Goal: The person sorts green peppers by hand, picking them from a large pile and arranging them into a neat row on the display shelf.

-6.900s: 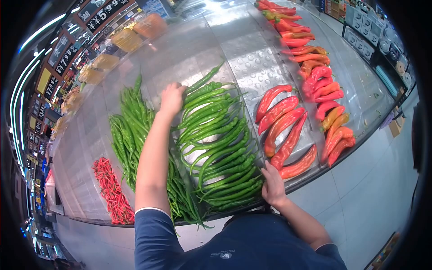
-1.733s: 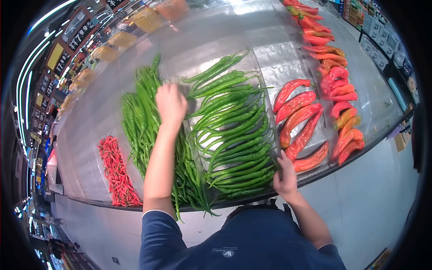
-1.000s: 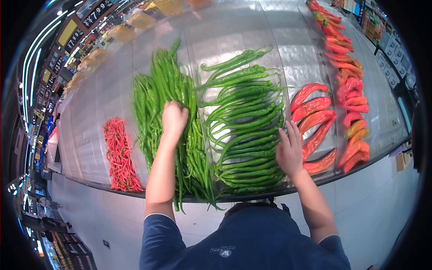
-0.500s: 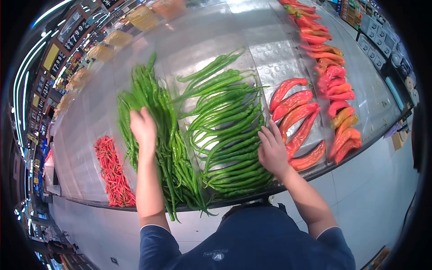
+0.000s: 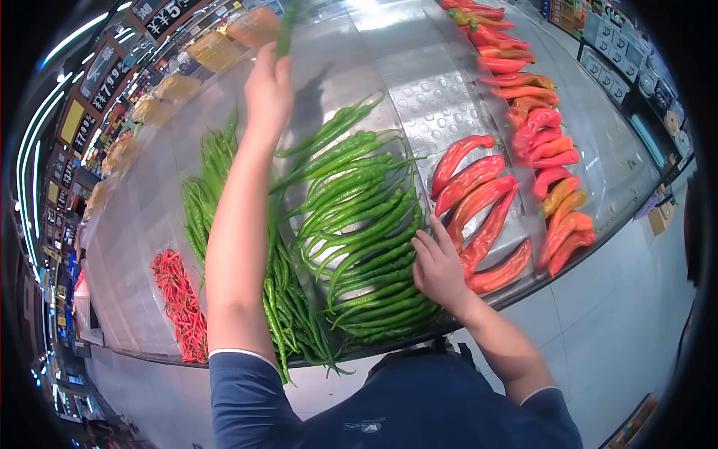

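Note:
My left hand (image 5: 268, 93) is raised over the far part of the display counter, closed on a long green chili pepper (image 5: 289, 28) that points up and away, slightly blurred. Below that arm lies a heap of thin green chilies (image 5: 200, 213), partly hidden by the forearm. Right of the heap, longer green peppers (image 5: 366, 254) are laid side by side in a curved stack. My right hand (image 5: 440, 271) rests at the right end of this stack, fingers extended over the pepper tips. Large red peppers (image 5: 479, 194) lie just beyond its fingertips.
Small red chilies (image 5: 179, 307) are piled at the left front. A column of red and orange peppers (image 5: 550, 142) runs along the right. Clear dividers separate the sections. Yellow-filled packs (image 5: 213, 51) and price signs (image 5: 108, 78) stand at the far left.
My left hand has left the thin chili heap and moved up and away with a green chili pepper. My right hand stays at the stack's right end. The view has shifted slightly.

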### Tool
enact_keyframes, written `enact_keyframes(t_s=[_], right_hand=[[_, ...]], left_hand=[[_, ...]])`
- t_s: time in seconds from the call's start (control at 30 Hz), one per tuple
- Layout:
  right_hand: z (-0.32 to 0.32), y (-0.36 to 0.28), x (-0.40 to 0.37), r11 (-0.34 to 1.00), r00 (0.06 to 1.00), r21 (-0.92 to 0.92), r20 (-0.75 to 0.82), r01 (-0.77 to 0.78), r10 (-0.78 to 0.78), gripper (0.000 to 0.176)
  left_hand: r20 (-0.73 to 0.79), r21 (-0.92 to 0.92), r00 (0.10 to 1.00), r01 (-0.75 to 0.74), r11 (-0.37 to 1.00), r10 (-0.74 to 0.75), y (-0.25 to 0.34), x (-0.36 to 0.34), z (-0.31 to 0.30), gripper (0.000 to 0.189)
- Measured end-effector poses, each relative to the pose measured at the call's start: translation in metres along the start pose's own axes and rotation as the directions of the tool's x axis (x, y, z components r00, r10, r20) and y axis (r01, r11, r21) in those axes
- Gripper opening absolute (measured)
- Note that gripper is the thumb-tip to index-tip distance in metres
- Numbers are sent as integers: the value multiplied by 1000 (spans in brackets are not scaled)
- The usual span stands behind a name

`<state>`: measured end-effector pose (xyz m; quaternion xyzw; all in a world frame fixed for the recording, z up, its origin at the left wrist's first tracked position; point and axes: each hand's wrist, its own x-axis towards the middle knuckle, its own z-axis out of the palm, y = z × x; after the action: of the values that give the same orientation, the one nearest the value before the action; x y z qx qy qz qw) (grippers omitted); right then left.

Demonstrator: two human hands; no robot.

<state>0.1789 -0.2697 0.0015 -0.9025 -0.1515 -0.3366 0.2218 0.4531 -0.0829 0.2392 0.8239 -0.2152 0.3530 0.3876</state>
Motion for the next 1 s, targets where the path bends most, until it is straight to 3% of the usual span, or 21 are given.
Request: enact_keyframes(t_s=[0.03, 0.1, 0.17, 0.33, 0.4, 0.43, 0.5, 0.53, 0.67, 0.7, 0.77, 0.83, 0.9, 0.93, 1.0], right_hand=[[0, 1, 0, 1000, 1000, 5, -1, 2, -2, 36], [2, 2, 0, 1000, 1000, -14, -6, 1, -1, 35], [3, 3, -1, 1000, 1000, -19, 13, 5, -5, 35], [1, 3, 1, 1000, 1000, -18, 14, 3, -3, 36], [1, 4, 0, 1000, 1000, -13, 23, -4, 5, 36], [1, 4, 0, 1000, 1000, -6, 28, -5, 5, 37], [0, 3, 0, 1000, 999, -4, 35, -8, 8, 37], [0, 3, 1, 1000, 999, -2, 40, -9, 9, 37], [2, 3, -1, 1000, 999, 20, 34, 4, -5, 38], [2, 3, 0, 1000, 1000, 27, 31, -4, 3, 37], [1, 4, 0, 999, 999, 46, 31, 5, -6, 37], [2, 3, 0, 999, 1000, 45, 17, -9, 8, 37], [1, 2, 1, 999, 1000, 46, 17, -5, 4, 39], [2, 2, 0, 999, 1000, 47, 12, 1, -1, 39], [2, 2, -1, 999, 1000, 52, 8, 9, -10, 39]], left_hand=[[10, 159, 970, -241, 957, 242, -17, 10, 15, 30], [86, 170, 969, -245, 955, 233, -40, 20, 37, 32], [166, 305, 965, -247, 920, 204, -65, 25, 56, 37], [273, 392, 960, -166, 905, 58, -99, 8, 83, 30], [269, 547, 963, -181, 818, 33, -102, -8, 87, 24], [269, 547, 963, -180, 818, 32, -106, -9, 89, 24], [329, 276, 944, -68, 959, -28, -114, -13, 91, 19], [340, 216, 940, -97, 971, 19, -117, -17, 89, 24], [470, 155, 882, -67, 986, -14, -105, -31, 77, 26], [513, 218, 858, -152, 964, 19, -108, -34, 76, 30], [419, 341, 894, -315, 886, 157, -87, -53, 61, 38], [382, 382, 910, -314, 869, 162, -67, -73, 43, 37], [272, 384, 915, -386, 838, 297, -62, -90, 21, 35], [271, 401, 918, -382, 832, 291, -64, -96, 5, 35], [126, 504, 974, -227, 834, 189, -71, -102, -28, 28]])
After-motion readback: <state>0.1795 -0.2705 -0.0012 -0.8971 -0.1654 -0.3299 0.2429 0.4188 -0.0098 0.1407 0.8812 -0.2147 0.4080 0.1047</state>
